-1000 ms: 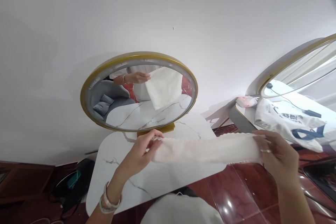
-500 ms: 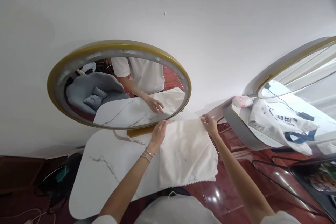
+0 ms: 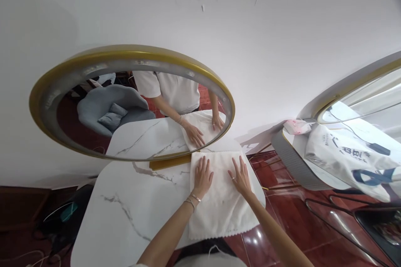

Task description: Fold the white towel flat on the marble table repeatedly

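A white cloth with a scalloped edge [image 3: 216, 217] lies spread on the right end of the white marbled table [image 3: 119, 221], its near edge reaching the table's front. My left hand [image 3: 203, 177] rests flat on the cloth's left part, fingers stretched toward the wall. On the right part, my right hand [image 3: 241, 178] also lies flat with fingers spread. Neither hand holds anything. Bracelets circle my left wrist, and a ring shows on my right hand. Both hands and the cloth appear again in the gold-rimmed oval mirror [image 3: 150, 129] behind the table.
At the right, a second table [image 3: 294, 158] carries a white printed bag [image 3: 341, 150] and a pink-and-white packet [image 3: 296, 127]. A black chair [image 3: 376, 225] stands in front of it. Another gold-rimmed mirror [image 3: 360, 87] rises there. Red tiles cover the floor.
Both hands have left the cloth's far edge and come nearer to me, now flat on its surface. The cloth's far edge lies down on the table. The view has shifted slightly.
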The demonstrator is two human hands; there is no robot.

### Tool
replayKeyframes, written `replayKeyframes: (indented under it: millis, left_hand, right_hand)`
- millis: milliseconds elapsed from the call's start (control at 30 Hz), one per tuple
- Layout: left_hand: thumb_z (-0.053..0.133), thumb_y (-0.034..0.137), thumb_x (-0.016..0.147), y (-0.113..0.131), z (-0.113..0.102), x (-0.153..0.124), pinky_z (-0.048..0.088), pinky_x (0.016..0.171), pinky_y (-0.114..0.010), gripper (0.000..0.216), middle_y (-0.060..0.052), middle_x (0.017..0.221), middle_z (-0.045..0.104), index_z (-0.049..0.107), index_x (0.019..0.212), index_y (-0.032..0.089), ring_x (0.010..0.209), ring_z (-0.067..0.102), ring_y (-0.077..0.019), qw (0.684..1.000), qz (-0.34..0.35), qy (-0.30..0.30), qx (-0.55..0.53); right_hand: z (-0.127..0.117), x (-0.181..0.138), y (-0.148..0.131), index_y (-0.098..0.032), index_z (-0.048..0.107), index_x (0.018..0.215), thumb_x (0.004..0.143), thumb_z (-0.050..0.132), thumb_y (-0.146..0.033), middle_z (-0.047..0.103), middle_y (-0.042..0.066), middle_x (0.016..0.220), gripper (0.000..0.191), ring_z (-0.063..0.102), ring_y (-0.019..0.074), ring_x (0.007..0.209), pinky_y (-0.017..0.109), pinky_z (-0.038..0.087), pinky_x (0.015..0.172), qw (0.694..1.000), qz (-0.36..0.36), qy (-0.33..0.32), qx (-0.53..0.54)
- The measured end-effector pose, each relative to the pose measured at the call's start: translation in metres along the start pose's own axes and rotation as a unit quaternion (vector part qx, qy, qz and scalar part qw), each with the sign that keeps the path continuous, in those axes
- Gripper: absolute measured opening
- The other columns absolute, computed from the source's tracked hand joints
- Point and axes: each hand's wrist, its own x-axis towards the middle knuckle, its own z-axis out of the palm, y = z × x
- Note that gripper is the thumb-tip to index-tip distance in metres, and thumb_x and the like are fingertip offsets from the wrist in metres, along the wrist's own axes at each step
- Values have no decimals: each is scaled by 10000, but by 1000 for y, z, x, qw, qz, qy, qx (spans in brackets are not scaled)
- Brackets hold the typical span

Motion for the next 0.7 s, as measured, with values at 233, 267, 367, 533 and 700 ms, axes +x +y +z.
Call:
replayKeyframes:
  millis: [233, 267, 367, 533, 700]
  left_hand:
    - [411, 277, 921, 3, 24, 11, 295, 1107, -497, 587, -161, 1537, 239, 246, 1470, 149, 1435, 169, -301, 998, 10, 49, 39]
    - [416, 266, 918, 6, 24, 15, 286, 1110, -500, 588, -153, 1546, 216, 244, 1473, 174, 1437, 154, -306, 998, 9, 52, 38]
    - [445, 232, 907, 14, 21, 35, 287, 1102, -508, 567, -102, 1564, 165, 303, 1451, 299, 1429, 165, -334, 998, 3, 48, 26]
    - [480, 211, 879, 20, 16, 83, 335, 1042, -529, 541, -103, 1436, 396, 403, 1396, 348, 1296, 396, -336, 997, -66, 26, 3]
    - [387, 307, 946, 6, 19, 115, 391, 1007, -430, 379, -83, 1177, 628, 541, 1286, 244, 1123, 545, -254, 996, -83, 6, -36]
  right_hand:
    - [13, 5, 11, -310, 295, 1460, 944, 370, -386, 402, 80, 1436, 527, 336, 256, 1353, 476, 269, 1112, 997, -18, -18, -67]
    - [13, 9, 13, -308, 353, 1434, 944, 372, -373, 404, 81, 1431, 495, 339, 254, 1351, 475, 269, 1112, 998, -21, -14, -65]
    - [15, 29, 21, -246, 476, 1347, 949, 355, -330, 337, 107, 1482, 425, 273, 266, 1388, 493, 250, 1114, 998, -29, -1, -59]
    - [22, 79, 32, -245, 411, 1395, 956, 275, -218, 374, 66, 1485, 460, 261, 224, 1393, 520, 168, 1130, 995, -78, -29, -55]
    - [31, 118, 31, -341, 386, 1412, 963, 322, -358, 482, 55, 1387, 453, 350, 261, 1317, 557, 168, 1108, 995, -71, -54, -55]
